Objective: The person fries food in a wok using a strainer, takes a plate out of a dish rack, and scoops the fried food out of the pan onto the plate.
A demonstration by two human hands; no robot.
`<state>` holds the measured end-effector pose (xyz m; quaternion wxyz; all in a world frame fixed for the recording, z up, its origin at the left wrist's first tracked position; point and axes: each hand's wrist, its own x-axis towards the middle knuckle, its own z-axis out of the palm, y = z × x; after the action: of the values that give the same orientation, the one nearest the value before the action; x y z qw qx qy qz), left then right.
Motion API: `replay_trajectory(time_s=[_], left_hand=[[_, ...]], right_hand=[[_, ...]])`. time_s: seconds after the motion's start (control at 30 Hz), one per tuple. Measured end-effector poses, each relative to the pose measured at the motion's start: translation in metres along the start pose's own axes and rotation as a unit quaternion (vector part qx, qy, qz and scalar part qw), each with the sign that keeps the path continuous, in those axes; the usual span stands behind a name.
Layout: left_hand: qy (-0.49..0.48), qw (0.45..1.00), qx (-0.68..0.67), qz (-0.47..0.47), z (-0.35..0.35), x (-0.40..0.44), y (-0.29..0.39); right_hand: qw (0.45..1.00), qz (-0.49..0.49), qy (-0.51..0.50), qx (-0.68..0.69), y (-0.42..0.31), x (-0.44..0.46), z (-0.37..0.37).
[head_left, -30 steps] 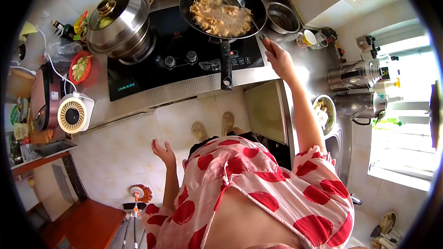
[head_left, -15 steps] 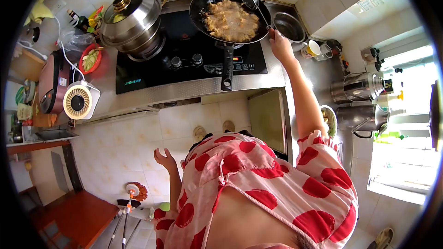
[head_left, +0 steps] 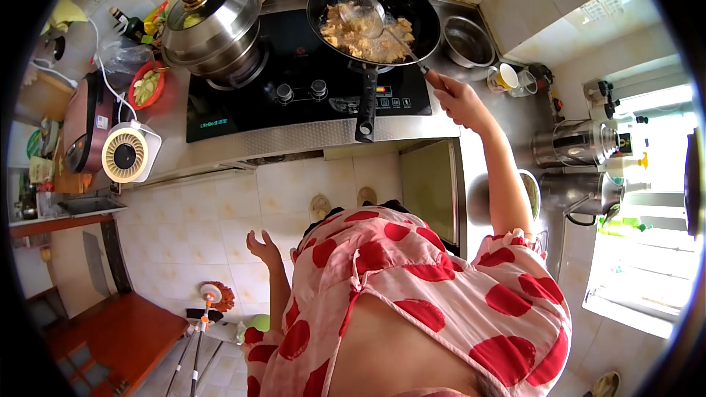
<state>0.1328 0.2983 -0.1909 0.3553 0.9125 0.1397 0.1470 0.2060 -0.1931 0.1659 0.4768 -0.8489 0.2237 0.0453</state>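
Note:
My right hand [head_left: 462, 103] is closed round the handle of a wire skimmer [head_left: 362, 12]. The skimmer's round mesh head is over the left part of a black wok [head_left: 419, 7], just above or touching the food; which one I cannot tell. Golden-brown pieces of food [head_left: 379, 45] lie in bubbling oil inside the wok. The wok's own black handle [head_left: 367, 103] points toward me, with no hand on it. Down at my left side, my left hand [head_left: 263, 247] hangs in the air, fingers apart, holding nothing.
A lidded steel steamer pot [head_left: 213, 44] stands on the left of the black cooktop [head_left: 243, 114]. Further left are a red bowl [head_left: 149, 84] of sliced food and a small fan [head_left: 126, 154]. A metal basin [head_left: 468, 43], cups [head_left: 503, 77] and a steel kettle [head_left: 570, 143] stand on the right.
My right hand has turned and come slightly toward me. The skimmer head has swung from the wok's right rim leftward over the food. My left hand hangs much as before.

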Motion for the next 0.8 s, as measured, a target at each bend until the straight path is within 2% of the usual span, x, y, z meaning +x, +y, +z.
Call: replay_trajectory(time_s=[0.07,0.13,0.17,0.27,0.33,0.4,0.5,0.53,0.6,0.67,0.73,0.77,0.8], left_hand=[[-0.019,1.0,-0.009,0.012,0.004,0.006,0.002],[-0.021,0.999,-0.006,0.026,0.004,0.011,0.006],[-0.019,0.999,-0.006,0.036,0.007,0.012,0.009],[-0.021,0.999,0.0,0.029,0.007,0.017,0.009],[-0.026,0.999,-0.003,0.036,0.011,0.019,0.008],[-0.03,0.999,-0.004,0.041,0.011,0.018,0.008],[-0.023,0.999,-0.01,0.038,0.012,0.018,0.012],[-0.024,0.999,-0.008,0.03,0.012,0.017,0.013],[-0.025,0.999,-0.004,0.02,0.012,0.014,0.009],[-0.034,0.999,-0.013,0.01,0.013,0.013,0.004],[-0.031,0.999,-0.006,0.006,0.008,0.012,0.006],[-0.028,1.0,-0.001,0.0,0.007,0.011,0.007],[-0.026,1.0,-0.001,-0.003,0.006,0.009,0.008]], right_hand=[[0.999,0.011,0.003,-0.03,0.024,0.007,0.001],[0.968,-0.19,0.13,-0.097,0.062,0.023,0.002],[0.982,-0.121,0.113,-0.09,0.044,0.007,-0.003],[0.993,-0.077,0.075,-0.057,0.03,-0.016,-0.01],[0.99,-0.094,0.041,-0.097,0.045,-0.008,-0.008],[0.961,-0.193,0.121,-0.155,0.062,0.007,-0.004],[0.933,-0.241,0.181,-0.195,0.062,0.019,-0.014],[0.933,-0.242,0.18,-0.196,0.06,0.022,-0.017],[0.91,-0.068,0.225,-0.341,0.043,0.024,-0.022],[0.902,-0.056,0.231,-0.36,0.074,0.045,-0.027],[0.881,-0.251,0.248,-0.313,0.113,0.063,-0.026],[0.98,-0.02,0.121,-0.156,0.066,0.033,-0.018],[0.995,0.086,0.045,-0.028,0.042,0.018,-0.016]])
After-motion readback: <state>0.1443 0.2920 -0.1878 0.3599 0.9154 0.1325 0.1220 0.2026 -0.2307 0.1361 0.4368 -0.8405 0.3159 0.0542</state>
